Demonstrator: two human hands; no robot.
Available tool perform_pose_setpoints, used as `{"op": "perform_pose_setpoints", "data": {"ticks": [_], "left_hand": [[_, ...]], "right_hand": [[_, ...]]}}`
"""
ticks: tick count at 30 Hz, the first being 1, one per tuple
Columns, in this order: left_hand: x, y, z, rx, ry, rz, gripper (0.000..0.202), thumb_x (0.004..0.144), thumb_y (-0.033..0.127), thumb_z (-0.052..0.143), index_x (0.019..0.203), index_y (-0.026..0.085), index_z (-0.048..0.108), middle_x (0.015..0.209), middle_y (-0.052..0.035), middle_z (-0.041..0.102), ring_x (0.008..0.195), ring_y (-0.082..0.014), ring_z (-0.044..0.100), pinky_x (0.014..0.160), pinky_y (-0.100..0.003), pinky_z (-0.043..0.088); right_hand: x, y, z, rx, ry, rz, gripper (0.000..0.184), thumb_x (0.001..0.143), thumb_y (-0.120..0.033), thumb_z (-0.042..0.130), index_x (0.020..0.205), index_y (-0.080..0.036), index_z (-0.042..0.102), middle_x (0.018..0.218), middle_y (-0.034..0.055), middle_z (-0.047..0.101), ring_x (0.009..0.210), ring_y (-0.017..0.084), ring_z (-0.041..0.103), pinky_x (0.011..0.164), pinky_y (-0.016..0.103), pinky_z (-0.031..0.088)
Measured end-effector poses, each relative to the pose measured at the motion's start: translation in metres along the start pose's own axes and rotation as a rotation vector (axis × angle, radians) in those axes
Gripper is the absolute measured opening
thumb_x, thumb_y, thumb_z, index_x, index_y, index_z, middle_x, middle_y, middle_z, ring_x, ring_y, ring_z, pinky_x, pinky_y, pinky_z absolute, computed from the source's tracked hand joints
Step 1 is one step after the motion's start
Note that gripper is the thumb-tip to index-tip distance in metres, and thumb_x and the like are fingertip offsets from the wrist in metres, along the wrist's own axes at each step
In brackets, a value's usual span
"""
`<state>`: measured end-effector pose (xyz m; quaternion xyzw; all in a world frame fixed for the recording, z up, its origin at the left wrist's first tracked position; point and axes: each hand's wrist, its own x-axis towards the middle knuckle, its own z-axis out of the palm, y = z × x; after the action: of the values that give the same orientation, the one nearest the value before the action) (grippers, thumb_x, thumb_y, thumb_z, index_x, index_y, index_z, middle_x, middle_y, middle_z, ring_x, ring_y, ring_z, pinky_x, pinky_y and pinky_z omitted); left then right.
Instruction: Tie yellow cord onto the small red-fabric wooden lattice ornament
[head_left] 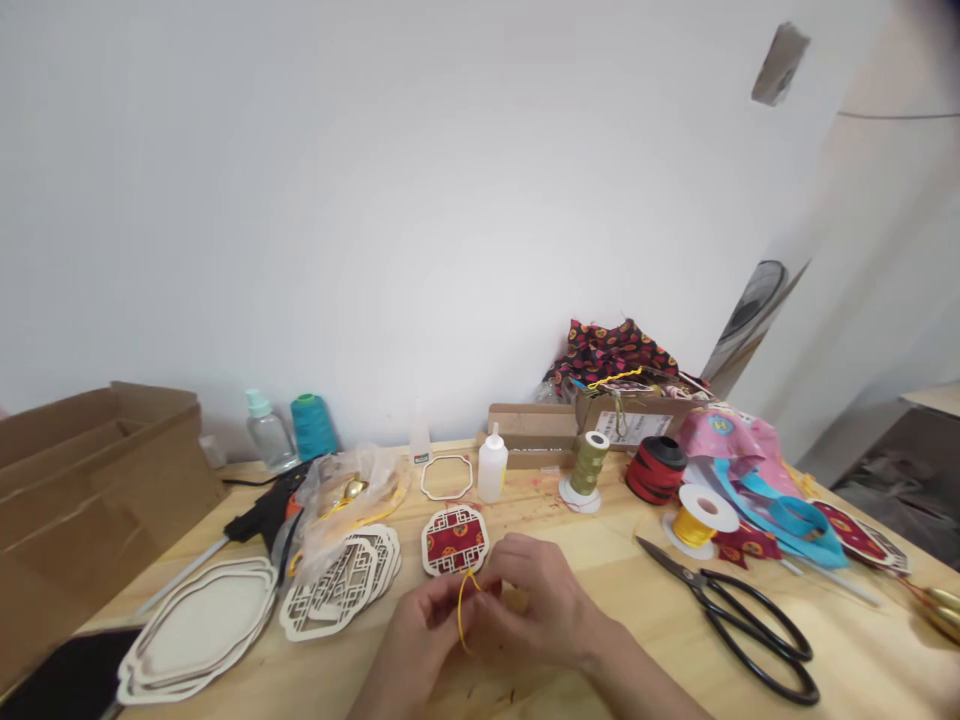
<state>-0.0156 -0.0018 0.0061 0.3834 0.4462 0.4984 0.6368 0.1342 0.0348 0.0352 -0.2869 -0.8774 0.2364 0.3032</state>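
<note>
A loop of yellow cord (462, 610) hangs between my two hands, which are close together low in the middle of the view. My left hand (424, 625) pinches one part of the cord. Fingers of my right hand (529, 595) are closed on it from the other side. Just beyond the fingertips lies a small lattice-edged wooden panel (454, 540) with red patterned fabric in its middle; whether the cord is joined to it I cannot tell. The fingertips partly hide the cord.
Black-handled scissors (720, 610) lie at right near a spool of yellow cord (696, 522). Wooden lattice pieces (330, 600) and blank plates (202, 630) are stacked at left. A white squeeze bottle (492, 466) stands behind. A cardboard box (97, 490) edges the left side.
</note>
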Motion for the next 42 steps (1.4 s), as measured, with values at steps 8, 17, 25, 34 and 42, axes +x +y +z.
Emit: {"op": "perform_pose_setpoints", "data": {"ticks": [8,17,25,34,42], "left_hand": [[-0.005,0.010,0.000,-0.267,0.075,-0.271,0.019,0.063,0.030,0.060,0.067,0.012,0.064,0.052,0.0000,0.058,0.044,-0.0089,0.050,0.038,-0.017,0.037],[-0.002,0.015,0.004,-0.067,0.147,-0.200,0.023,0.050,0.031,0.071,0.061,0.014,0.060,0.045,0.0045,0.054,0.038,-0.0067,0.045,0.039,-0.017,0.036],[-0.008,0.025,0.008,0.256,0.130,-0.206,0.036,0.061,0.047,0.056,0.045,0.016,0.047,0.029,0.0096,0.034,0.024,-0.0034,0.024,0.025,-0.014,0.020],[-0.012,0.024,0.006,-0.086,0.005,-0.266,0.016,0.064,0.026,0.063,0.061,0.010,0.061,0.050,0.0004,0.057,0.046,-0.0077,0.051,0.044,-0.016,0.039],[-0.008,0.016,-0.003,-0.284,0.021,-0.305,0.011,0.063,0.020,0.065,0.066,0.011,0.061,0.052,0.0007,0.057,0.044,-0.0059,0.050,0.047,-0.018,0.044]], "right_hand": [[0.003,-0.002,-0.004,-0.164,0.000,-0.102,0.009,0.070,-0.015,0.042,0.067,-0.017,0.050,0.063,0.0011,0.054,0.060,0.012,0.046,0.055,0.022,0.033],[-0.001,0.002,-0.002,-0.146,0.058,-0.045,0.011,0.073,-0.015,0.043,0.074,-0.018,0.053,0.061,-0.0008,0.054,0.058,0.011,0.047,0.056,0.021,0.032],[0.001,-0.004,-0.001,-0.317,0.061,-0.195,0.013,0.074,-0.016,0.040,0.065,-0.017,0.050,0.054,-0.0013,0.050,0.050,0.010,0.041,0.049,0.021,0.027],[-0.004,-0.014,0.008,-0.309,0.032,-0.337,0.017,0.076,-0.019,0.038,0.064,-0.019,0.050,0.058,0.0002,0.054,0.052,0.011,0.043,0.052,0.023,0.032],[-0.004,0.003,0.015,0.143,0.147,0.253,0.045,0.085,-0.036,0.025,0.062,-0.015,0.058,0.055,0.0015,0.051,0.055,0.011,0.046,0.052,0.021,0.034]]}}
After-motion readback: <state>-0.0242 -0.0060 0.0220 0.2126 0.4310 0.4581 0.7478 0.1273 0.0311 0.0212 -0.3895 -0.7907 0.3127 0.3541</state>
